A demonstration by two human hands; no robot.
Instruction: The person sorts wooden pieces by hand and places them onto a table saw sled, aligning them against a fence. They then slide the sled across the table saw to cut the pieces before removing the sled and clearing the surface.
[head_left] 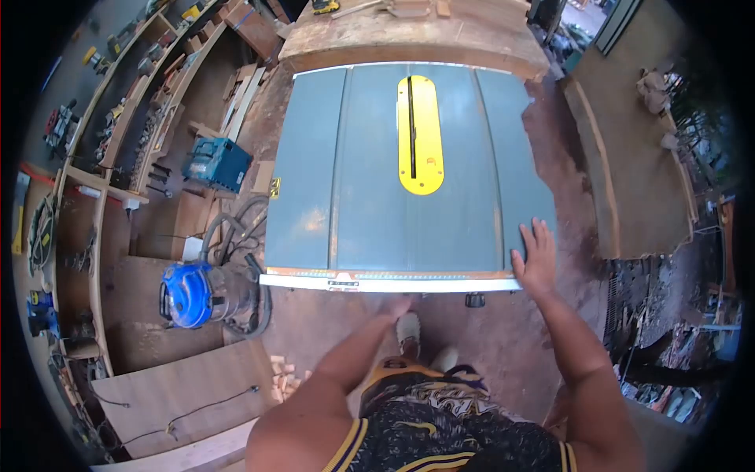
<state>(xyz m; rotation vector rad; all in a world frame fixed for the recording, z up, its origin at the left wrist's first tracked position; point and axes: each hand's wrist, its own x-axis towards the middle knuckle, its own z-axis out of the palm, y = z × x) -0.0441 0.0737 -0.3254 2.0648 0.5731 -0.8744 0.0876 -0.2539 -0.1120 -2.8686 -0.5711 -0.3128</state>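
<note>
A table saw with a grey-blue top (377, 228) stands in front of me. Its yellow throat plate (427, 141) has a dark slot running lengthwise. My right hand (536, 256) rests flat near the saw's front right corner, fingers spread and holding nothing. Below the front edge, my left hand (399, 305) reaches under the white rail (425, 286); its fingers are hidden there, so what it touches does not show. A black knob (475, 300) sticks out under the rail, between the two hands.
A wooden workbench (487, 35) adjoins the saw's far side. On the left are a blue-topped shop vacuum (187, 295) with its hose, a teal case (217, 164) and shelves (102, 181) of tools. A plywood sheet (177, 397) lies lower left. Wooden boards (629, 173) stand right.
</note>
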